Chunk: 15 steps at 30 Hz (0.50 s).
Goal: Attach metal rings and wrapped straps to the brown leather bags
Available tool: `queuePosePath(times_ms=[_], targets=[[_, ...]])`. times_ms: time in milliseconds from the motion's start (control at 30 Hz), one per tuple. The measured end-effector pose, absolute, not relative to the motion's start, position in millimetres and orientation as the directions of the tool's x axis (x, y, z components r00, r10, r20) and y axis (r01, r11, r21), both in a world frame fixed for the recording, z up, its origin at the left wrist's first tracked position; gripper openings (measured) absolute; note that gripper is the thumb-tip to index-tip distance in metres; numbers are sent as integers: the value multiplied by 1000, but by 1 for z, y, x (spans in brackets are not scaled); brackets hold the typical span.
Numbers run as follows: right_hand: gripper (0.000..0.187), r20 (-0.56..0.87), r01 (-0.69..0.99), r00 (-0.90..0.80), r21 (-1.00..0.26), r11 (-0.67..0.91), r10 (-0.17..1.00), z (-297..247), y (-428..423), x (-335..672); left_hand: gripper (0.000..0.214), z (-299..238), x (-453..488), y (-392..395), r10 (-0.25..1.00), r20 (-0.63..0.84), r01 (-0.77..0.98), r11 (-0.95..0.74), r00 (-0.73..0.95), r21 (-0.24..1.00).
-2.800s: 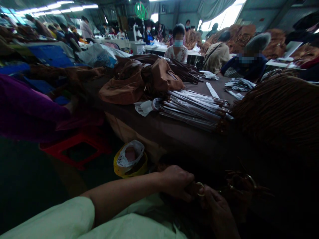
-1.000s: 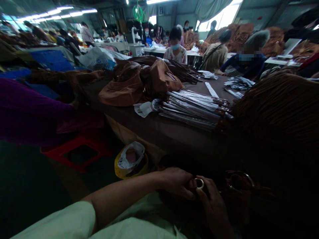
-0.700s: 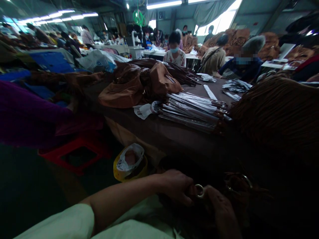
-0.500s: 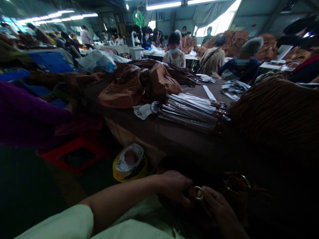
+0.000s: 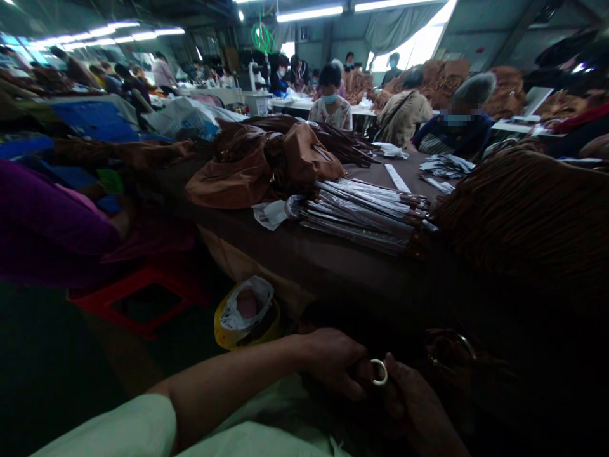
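Observation:
Low in the head view, over my lap, a gold-coloured metal ring (image 5: pixel 385 371) sits between my two hands. My left hand (image 5: pixel 335 360) reaches in from the left with its fingers curled, and its fingertips close on the ring's left side. From the lower right comes my right hand (image 5: pixel 416 397), pinching at the ring's right side. Whatever the ring may be attached to below is lost in deep shadow. Just right of my hands, a dark brown piece with metal rings (image 5: pixel 464 346) lies dimly visible.
On the dark table (image 5: pixel 266 241) lie brown bags (image 5: pixel 233 174), plastic-wrapped straps (image 5: pixel 361 212) and a large pile of brown straps (image 5: pixel 528 216). A lined yellow bucket (image 5: pixel 223 330) and a red stool (image 5: pixel 118 295) stand left. A purple-sleeved person (image 5: pixel 52 222) sits beside it.
The ring has turned a little and shows its round face more fully. My right hand has shifted slightly, while the left hardly moves. The purple-sleeved person's arm has moved left.

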State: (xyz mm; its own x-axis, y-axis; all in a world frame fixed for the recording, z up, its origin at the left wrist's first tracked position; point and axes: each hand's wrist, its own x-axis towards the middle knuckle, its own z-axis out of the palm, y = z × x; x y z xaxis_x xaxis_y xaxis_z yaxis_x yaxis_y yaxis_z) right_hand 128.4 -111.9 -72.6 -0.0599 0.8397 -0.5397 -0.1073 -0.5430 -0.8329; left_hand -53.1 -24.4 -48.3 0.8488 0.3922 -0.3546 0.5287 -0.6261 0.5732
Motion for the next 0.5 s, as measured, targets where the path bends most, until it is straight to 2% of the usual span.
queuePosePath(times_ms=[133,300,400,500], targets=[[44,-518,-127,-72,-843,-523,852,-73,-112,128,42,-45,-59,-19,424,-369,556,-514,827,653],[46,-579,-233,-23,-790,-567,815,-75,-112,126,40,-46,-59,-18,422,-392,571,-499,817,652],[47,-601,-212,24,-784,-584,799,-76,-113,126,42,-46,-57,-19,424,-397,575,-489,814,656],[43,-556,-196,1,-815,-545,831,-78,-113,127,43,-45,-56,-20,428,-393,575,-497,814,649]])
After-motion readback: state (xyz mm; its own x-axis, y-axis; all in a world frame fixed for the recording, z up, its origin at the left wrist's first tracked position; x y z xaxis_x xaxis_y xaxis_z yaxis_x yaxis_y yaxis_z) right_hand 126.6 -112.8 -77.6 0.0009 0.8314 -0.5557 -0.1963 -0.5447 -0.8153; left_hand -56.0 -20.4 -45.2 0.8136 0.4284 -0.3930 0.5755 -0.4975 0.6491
